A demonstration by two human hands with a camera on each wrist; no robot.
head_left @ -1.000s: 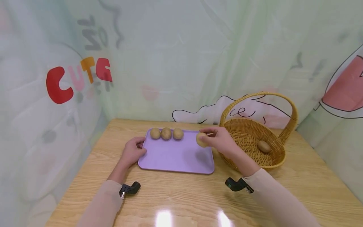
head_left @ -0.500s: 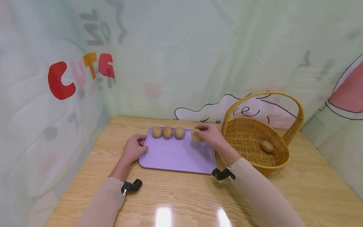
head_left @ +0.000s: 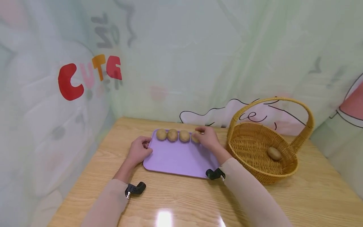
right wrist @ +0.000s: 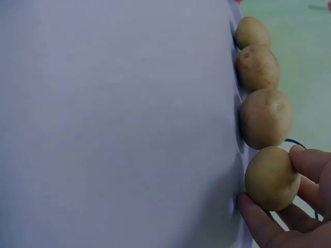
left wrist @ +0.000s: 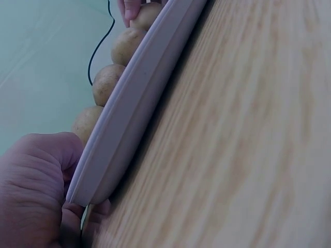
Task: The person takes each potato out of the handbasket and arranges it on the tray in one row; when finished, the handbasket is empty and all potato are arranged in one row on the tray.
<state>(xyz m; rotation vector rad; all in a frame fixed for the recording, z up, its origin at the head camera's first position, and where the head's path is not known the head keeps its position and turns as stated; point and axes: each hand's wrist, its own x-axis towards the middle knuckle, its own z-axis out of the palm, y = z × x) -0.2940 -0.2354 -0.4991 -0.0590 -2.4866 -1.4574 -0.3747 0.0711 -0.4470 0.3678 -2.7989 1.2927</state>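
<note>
A purple tray (head_left: 175, 160) lies on the wooden table. Three potatoes, among them the leftmost potato (head_left: 161, 134), sit in a row along its far edge. My right hand (head_left: 209, 138) pinches a fourth potato (right wrist: 272, 178) between thumb and fingers at the right end of that row, close beside its neighbour (right wrist: 266, 119). My left hand (head_left: 139, 150) grips the tray's left edge, thumb on top and fingers curled under the rim, as the left wrist view shows beside the tray's side wall (left wrist: 126, 113).
To the right stands a wicker basket (head_left: 252, 154) with a tall arched handle (head_left: 283, 99). One potato (head_left: 274, 153) lies inside it. A printed curtain (head_left: 170, 63) hangs behind and to the left of the table (head_left: 175, 198).
My right hand has carried its potato leftward over the tray to the end of the row. The left hand keeps its grip on the tray; the head view has shifted slightly.
</note>
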